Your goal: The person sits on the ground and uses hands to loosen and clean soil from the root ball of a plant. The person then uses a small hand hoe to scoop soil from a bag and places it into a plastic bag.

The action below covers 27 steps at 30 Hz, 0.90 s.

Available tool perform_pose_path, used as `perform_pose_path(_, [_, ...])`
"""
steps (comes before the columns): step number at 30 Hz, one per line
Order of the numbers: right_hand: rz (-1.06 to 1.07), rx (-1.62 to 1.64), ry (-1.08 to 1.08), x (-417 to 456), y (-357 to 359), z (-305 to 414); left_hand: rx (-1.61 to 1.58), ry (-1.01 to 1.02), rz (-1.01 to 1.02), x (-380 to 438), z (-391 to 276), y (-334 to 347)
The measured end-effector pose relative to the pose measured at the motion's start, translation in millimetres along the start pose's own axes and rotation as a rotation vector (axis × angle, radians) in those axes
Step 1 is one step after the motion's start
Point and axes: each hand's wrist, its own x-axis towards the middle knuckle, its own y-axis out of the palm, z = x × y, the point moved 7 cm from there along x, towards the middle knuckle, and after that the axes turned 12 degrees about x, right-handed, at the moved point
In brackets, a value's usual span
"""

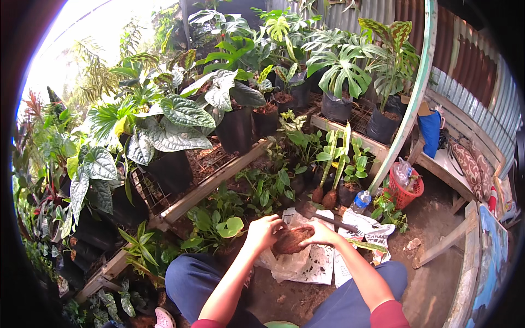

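Note:
Between my two hands is a brown, fibrous clump (290,241), which looks like coconut husk or a root ball. My left hand (266,231) grips its left side and my right hand (322,234) its right side. Below it lie a crumpled clear plastic bag (283,264) and a white printed sack (320,266) strewn with dark soil bits. A hand trowel (307,210) with a dark handle rests on the sack's far part. Beyond it stand snake plant cuttings (342,164) in brown, rounded bases. A long variegated leaf (369,247) lies on another sack at the right.
A plastic water bottle (361,201) and a red basket (406,184) stand at the right. Potted plants in black bags (234,129) fill wooden-framed mesh benches (213,184) at the left and back. A green-white post (410,110) rises beside a wooden bench (441,176).

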Motion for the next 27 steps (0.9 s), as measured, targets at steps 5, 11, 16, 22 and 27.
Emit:
perform_pose_path(5, [0.002, 0.020, -0.025, -3.5, 1.4, 4.4, -0.155, -0.195, 0.032, 1.2, 21.6, -3.3])
perform_pose_path(11, [-0.003, 0.131, 0.015, -10.1, -5.8, 11.8, -0.441, -0.336, 0.033, -5.5, 45.2, 14.9])
perform_pose_path(16, [-0.034, 0.286, 0.089, -14.6, -11.6, 17.2, -0.746, -0.413, 0.080, -7.4, 48.7, 33.7])
perform_pose_path(22, [-0.055, 0.515, -0.030, -10.6, -18.1, 10.9, -1.045, -0.400, 0.114, -6.9, 45.6, 50.8])
perform_pose_path(27, [-0.147, 0.805, -0.077, -9.4, -16.4, 25.2, -0.849, -0.399, 0.095, -21.8, 60.6, 75.1])
